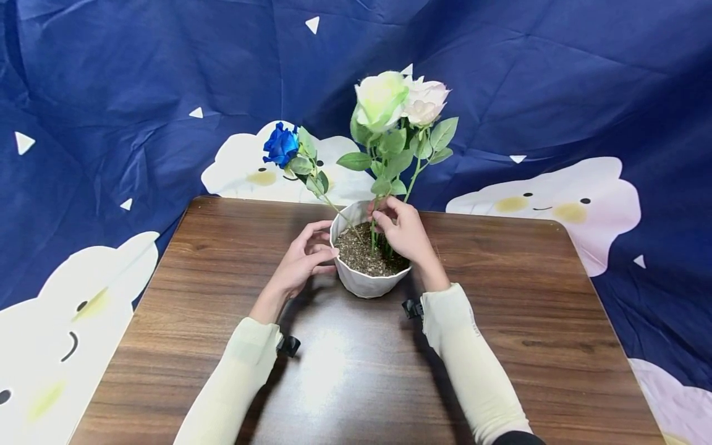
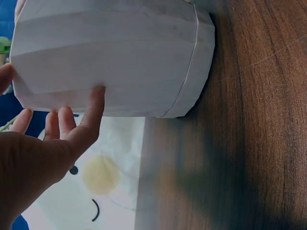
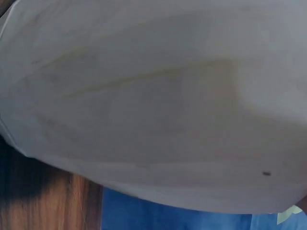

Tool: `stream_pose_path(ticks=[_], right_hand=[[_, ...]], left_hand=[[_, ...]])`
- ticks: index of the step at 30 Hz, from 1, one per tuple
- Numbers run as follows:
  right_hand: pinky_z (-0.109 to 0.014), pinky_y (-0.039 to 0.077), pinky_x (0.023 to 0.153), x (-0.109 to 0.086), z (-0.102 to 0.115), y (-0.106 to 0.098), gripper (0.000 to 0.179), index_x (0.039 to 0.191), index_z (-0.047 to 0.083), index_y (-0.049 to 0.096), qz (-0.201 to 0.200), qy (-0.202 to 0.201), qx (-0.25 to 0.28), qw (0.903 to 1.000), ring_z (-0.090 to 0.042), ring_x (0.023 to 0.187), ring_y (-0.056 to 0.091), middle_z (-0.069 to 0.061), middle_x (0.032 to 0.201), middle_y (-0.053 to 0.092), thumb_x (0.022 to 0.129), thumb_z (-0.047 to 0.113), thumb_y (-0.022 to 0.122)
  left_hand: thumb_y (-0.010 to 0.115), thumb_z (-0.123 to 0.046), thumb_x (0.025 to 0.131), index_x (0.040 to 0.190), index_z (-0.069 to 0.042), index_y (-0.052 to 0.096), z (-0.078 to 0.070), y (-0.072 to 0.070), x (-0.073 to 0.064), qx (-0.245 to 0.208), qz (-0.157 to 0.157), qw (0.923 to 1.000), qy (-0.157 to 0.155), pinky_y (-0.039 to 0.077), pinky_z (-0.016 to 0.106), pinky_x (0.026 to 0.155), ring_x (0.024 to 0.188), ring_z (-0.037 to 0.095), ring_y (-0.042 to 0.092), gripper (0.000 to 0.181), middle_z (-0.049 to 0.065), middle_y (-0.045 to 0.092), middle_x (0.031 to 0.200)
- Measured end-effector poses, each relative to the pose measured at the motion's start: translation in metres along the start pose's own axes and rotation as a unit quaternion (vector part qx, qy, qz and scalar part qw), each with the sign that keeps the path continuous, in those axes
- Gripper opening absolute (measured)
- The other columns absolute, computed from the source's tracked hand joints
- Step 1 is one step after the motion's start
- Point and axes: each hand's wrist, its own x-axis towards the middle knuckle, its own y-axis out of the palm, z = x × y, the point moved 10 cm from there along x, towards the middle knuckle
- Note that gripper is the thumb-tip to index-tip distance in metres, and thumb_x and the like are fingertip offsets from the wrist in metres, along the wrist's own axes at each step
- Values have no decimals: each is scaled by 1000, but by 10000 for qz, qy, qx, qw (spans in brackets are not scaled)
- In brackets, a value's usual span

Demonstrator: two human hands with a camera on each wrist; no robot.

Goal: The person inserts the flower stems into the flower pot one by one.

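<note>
A white faceted flowerpot (image 1: pixel 368 285) filled with brown soil (image 1: pixel 356 256) stands on the table. My left hand (image 1: pixel 297 262) rests its fingertips against the pot's left side, the thumb at the rim. The left wrist view shows the spread fingers (image 2: pixel 97 98) touching the pot wall. Over the soil, my right hand (image 1: pixel 406 232) pinches the stem of a green-white rose (image 1: pixel 381 102) between thumb and fingers. A blue rose (image 1: pixel 281 145) leans left out of the pot. Behind the green-white one stands a pale pink rose (image 1: pixel 425 102). The pot wall (image 3: pixel 144 110) fills most of the right wrist view.
The brown wooden table (image 1: pixel 528 309) has rounded far corners, with the pot near its back edge. Behind it hangs a dark blue cloth (image 1: pixel 139 62) printed with smiling clouds and white triangles. A small black device (image 1: pixel 288 346) sits at the left cuff.
</note>
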Motion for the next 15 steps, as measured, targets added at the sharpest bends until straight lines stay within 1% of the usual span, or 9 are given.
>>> stream_pose_path(ticks=[3,5,8,9,10,11,12,15], right_hand=[[-21,55,61,-1,3,1,9,100,-7,67,36,-134,-302,9994,-27,74,65,-24,90,69,97,-1,62],[-23,55,59,-1,3,1,9,99,-7,68,39,-150,-292,9995,-30,73,66,-22,89,69,95,1,64],[-34,62,62,-1,1,1,11,97,-7,69,9,-43,-37,10000,-39,75,68,-22,92,70,95,3,67],[-39,64,63,-2,0,2,12,97,-8,69,-1,8,83,10000,-41,76,69,-23,94,70,95,4,68],[-45,65,66,-2,-2,2,13,97,-10,69,-14,80,189,9998,-38,76,70,-25,95,69,95,3,68],[-48,65,67,-2,-3,2,14,96,-11,69,-28,102,287,9995,-40,77,70,-25,94,69,96,3,68],[-48,65,68,-2,-3,2,15,95,-11,69,-42,106,353,9993,-40,78,70,-25,93,69,96,3,68],[-39,65,66,-1,-4,0,15,97,-12,70,-68,107,396,9991,-33,77,70,-29,91,68,97,3,67]], left_hand=[[65,3,90,149,-7,40,-1,0,0,39,-8,10000,9,52,66,95,100,18,60,65,14,43,126],[65,3,91,149,-7,40,-1,0,0,72,-14,10000,16,55,63,94,100,17,60,64,14,43,127],[65,2,91,149,-8,41,0,-1,1,84,-24,10000,21,54,64,94,100,17,60,64,15,43,127],[65,2,91,149,-8,41,1,-1,1,87,-29,10000,19,53,64,95,100,16,60,64,15,44,127],[65,2,91,149,-8,41,1,-1,1,86,-29,10000,17,53,65,95,100,16,59,64,15,43,127],[65,2,91,149,-7,41,1,-1,1,87,-29,10000,18,52,65,95,100,16,59,64,15,44,127],[65,2,91,149,-7,41,1,-2,1,90,-31,10000,19,53,65,95,100,16,59,64,15,44,126],[65,2,91,149,-8,41,1,-2,1,107,-41,9999,25,55,62,93,100,16,60,64,13,44,125]])
